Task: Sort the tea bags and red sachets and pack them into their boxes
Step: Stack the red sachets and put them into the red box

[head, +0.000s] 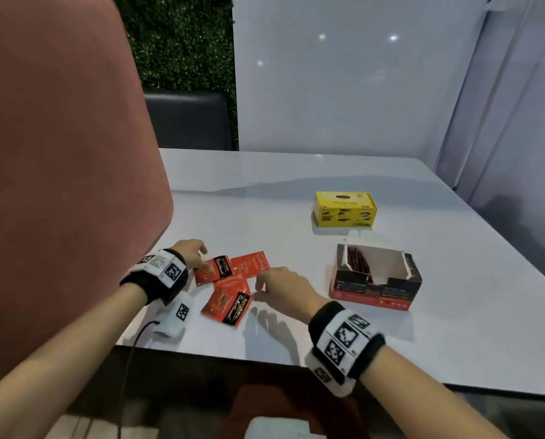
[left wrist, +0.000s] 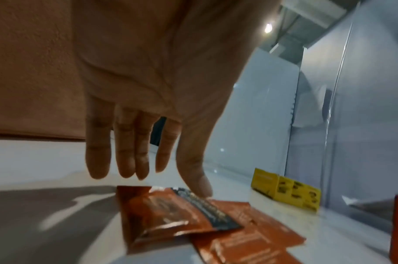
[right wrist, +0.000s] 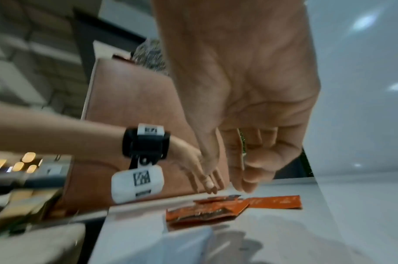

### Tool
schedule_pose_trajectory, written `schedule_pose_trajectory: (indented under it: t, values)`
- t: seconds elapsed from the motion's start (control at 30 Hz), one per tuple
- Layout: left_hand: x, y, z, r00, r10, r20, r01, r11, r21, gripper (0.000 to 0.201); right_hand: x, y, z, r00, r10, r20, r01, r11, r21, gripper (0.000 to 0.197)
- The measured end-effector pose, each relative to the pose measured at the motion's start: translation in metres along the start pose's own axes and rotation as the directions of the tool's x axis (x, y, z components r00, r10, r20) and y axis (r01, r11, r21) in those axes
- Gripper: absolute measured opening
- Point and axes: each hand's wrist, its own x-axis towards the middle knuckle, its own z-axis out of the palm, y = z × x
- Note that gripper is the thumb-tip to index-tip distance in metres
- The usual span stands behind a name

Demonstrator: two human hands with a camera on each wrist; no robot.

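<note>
Left hand spread wide, thumb tip touching the black-banded red sachet beneath it. Right hand loosely curled, holding nothing, just right of the sachet cluster. Open red box farther right; closed yellow tea box beyond

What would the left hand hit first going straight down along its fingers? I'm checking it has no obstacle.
Probably the red sachets right below the left hand; its thumb already seems to touch the top one, though contact is uncertain.
</note>
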Motion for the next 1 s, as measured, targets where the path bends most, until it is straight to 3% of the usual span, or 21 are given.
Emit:
schedule_pose_trajectory:
  t: [0.1, 0.2, 0.3, 0.37, 0.43, 0.47, 0.53, 0.6, 0.67, 0.77, 0.8, 0.9, 1.0]
  values:
    - [0.007, 0.003, 0.007, 1.000, 0.006, 0.010, -0.008, 0.991, 0.136, 0.057, 0.029, -0.023, 0.016, 0.994, 0.054, 0.092, -0.052, 0.998, -0.031, 0.049]
    - [0.010, 0.003, 0.009, 1.000, 0.010, 0.011, -0.011, 0.983, 0.186, 0.045, 0.043, -0.034, 0.025, 0.987, 0.116, 0.110, -0.103, 0.988, -0.117, 0.070]
    - [0.010, -0.002, 0.004, 0.996, -0.021, 0.087, 0.016, 0.998, 0.065, 0.038, 0.047, -0.036, 0.028, 0.985, 0.157, 0.075, -0.147, 0.982, -0.117, 0.074]
    - [0.009, -0.007, -0.001, 0.998, -0.009, 0.067, 0.011, 1.000, -0.026, 0.034, 0.047, -0.032, 0.024, 0.980, 0.153, 0.128, -0.138, 0.984, -0.114, 0.074]
    - [0.002, -0.012, -0.004, 0.996, 0.032, 0.084, -0.009, 0.966, -0.257, 0.027, 0.045, -0.024, 0.016, 0.975, 0.127, 0.183, -0.115, 0.991, -0.073, 0.055]
    - [-0.004, -0.015, -0.005, 0.992, 0.059, 0.114, -0.002, 0.897, -0.442, 0.021, 0.044, -0.018, 0.012, 0.978, 0.111, 0.177, -0.110, 0.994, -0.015, 0.041]
    - [-0.021, -0.019, -0.005, 0.981, 0.114, 0.156, 0.045, 0.651, -0.758, 0.016, 0.040, -0.007, 0.003, 0.989, 0.077, 0.122, -0.093, 0.987, 0.133, 0.022]
    - [-0.043, -0.020, -0.003, 0.974, 0.151, 0.170, 0.092, 0.424, -0.901, 0.016, 0.034, 0.004, -0.010, 0.997, 0.040, 0.070, -0.057, 0.964, 0.261, 0.017]
    - [-0.061, -0.020, 0.002, 0.972, 0.160, 0.171, 0.122, 0.281, -0.952, 0.028, 0.024, 0.009, -0.030, 0.999, -0.011, 0.030, 0.000, 0.944, 0.330, 0.016]
    - [-0.072, -0.018, 0.016, 0.943, 0.223, 0.247, 0.197, 0.223, -0.955, 0.102, 0.014, 0.003, -0.062, 0.987, -0.155, -0.042, 0.160, 0.941, 0.299, 0.021]
    - [-0.076, -0.013, 0.021, 0.912, 0.289, 0.290, 0.238, 0.203, -0.950, 0.112, 0.014, -0.003, -0.068, 0.976, -0.210, -0.048, 0.215, 0.938, 0.272, 0.022]
    - [-0.088, 0.008, 0.032, 0.830, 0.442, 0.339, 0.308, 0.143, -0.941, 0.106, 0.025, -0.027, -0.066, 0.936, -0.352, -0.014, 0.351, 0.926, 0.142, 0.023]
    - [-0.097, 0.018, 0.038, 0.821, 0.479, 0.312, 0.317, 0.073, -0.946, 0.082, 0.043, -0.045, -0.047, 0.920, -0.392, 0.024, 0.389, 0.917, 0.084, 0.027]
